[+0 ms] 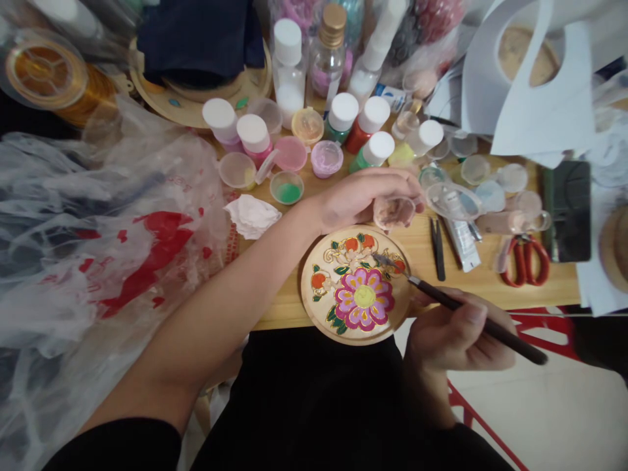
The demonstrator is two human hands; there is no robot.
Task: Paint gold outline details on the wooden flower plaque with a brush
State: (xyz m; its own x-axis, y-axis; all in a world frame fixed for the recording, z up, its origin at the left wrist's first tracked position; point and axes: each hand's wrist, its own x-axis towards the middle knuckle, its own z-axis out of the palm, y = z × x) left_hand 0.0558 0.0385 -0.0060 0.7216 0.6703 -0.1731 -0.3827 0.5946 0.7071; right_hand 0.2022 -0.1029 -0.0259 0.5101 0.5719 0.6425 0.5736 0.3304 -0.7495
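Note:
My left hand (360,193) reaches across the table and grips a small clear plastic cup (387,221), tilted so its pinkish-beige contents show. In my right hand (456,333) is a palette knife (439,296) with a long dark handle and a thin metal blade. Its tip is over the upper right of a round wooden plaque (314,311); I cannot tell if it touches. The plaque carries a pink and purple flower (364,297) with a yellow centre, orange buds, green leaves and gold outlines. It lies at the table's front edge, in front of my body.
White-capped bottles (343,111) and small paint cups (287,190) crowd the table's back. A crumpled tissue (252,216) lies left of the plaque. Tweezers (436,248), a white tube (462,242), red-handled pliers (524,261) and a phone (569,212) lie right. Plastic bags (98,229) fill the left.

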